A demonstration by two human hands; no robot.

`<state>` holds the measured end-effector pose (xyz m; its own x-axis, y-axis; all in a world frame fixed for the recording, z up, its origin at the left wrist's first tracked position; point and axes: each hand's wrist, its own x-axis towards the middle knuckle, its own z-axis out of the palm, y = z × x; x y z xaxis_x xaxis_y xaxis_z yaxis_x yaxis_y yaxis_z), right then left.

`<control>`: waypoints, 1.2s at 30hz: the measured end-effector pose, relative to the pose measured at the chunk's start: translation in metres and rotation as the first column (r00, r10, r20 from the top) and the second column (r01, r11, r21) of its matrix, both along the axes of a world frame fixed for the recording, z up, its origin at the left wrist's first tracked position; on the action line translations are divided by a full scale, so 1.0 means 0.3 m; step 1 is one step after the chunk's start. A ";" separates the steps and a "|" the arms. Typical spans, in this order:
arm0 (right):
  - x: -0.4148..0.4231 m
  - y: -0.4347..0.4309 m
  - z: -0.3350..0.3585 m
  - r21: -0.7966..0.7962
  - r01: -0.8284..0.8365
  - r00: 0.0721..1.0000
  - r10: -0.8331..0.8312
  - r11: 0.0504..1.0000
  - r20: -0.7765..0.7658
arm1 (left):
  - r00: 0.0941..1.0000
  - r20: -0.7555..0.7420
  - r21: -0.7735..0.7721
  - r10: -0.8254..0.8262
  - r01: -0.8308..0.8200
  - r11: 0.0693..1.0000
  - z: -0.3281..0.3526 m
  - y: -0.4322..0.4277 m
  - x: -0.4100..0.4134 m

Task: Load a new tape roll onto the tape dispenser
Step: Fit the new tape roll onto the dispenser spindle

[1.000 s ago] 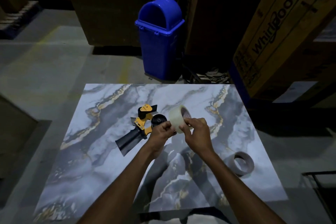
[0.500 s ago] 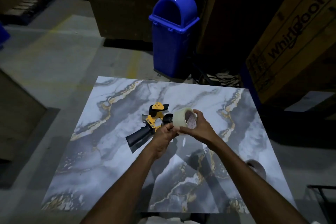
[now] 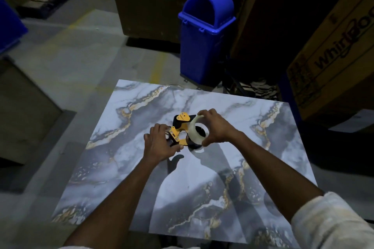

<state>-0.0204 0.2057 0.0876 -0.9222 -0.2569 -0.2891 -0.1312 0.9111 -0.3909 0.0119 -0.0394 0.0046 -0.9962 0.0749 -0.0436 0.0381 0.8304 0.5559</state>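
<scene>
A yellow and black tape dispenser [image 3: 180, 125] lies on the marble-patterned table [image 3: 125, 147] near its middle. My left hand [image 3: 159, 143] rests over the dispenser's handle and covers it; its fingers are curled on the handle. My right hand [image 3: 216, 127] grips a clear tape roll [image 3: 195, 134] from above and holds it over the dispenser's black hub, which shows through the roll's hole. Whether the roll is seated on the hub is unclear.
A blue swing-lid bin [image 3: 206, 34] stands on the floor beyond the table's far edge. A large Whirlpool carton [image 3: 334, 56] leans at the right. Dark boxes sit at the back and left. The table's near right corner lies under my right sleeve.
My right hand has carried the tape roll down and left onto the dispenser's hub. My left hand let go of the roll and dropped onto the dispenser's handle. The camera shifted, hiding the brown roll.
</scene>
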 end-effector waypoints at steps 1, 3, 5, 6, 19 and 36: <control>-0.009 -0.013 -0.008 0.052 -0.039 0.999 0.039 0.998 0.004 | 0.999 0.036 0.002 -0.006 0.006 1.000 -0.010 -0.005 0.002; -0.025 -0.032 -0.025 0.127 -0.082 0.997 0.082 0.989 0.004 | 0.993 0.121 0.002 -0.007 0.007 1.000 -0.022 -0.008 -0.002; -0.039 -0.044 -0.035 0.150 -0.087 0.996 0.086 0.985 0.015 | 0.984 0.180 -0.005 0.002 -0.001 1.000 -0.030 -0.008 -0.009; -0.045 -0.047 -0.036 0.155 -0.089 0.996 0.086 0.984 0.023 | 0.981 0.195 -0.004 -0.004 0.005 1.000 -0.034 -0.006 -0.013; -0.070 -0.064 -0.006 0.230 -0.192 0.981 0.179 0.954 0.075 | 0.959 0.255 -0.095 -0.125 0.153 0.984 -0.063 -0.002 -0.050; -0.069 -0.100 -0.078 0.310 -0.306 0.952 0.297 0.900 0.078 | 0.967 0.227 -0.136 -0.111 0.144 0.980 -0.082 -0.002 -0.039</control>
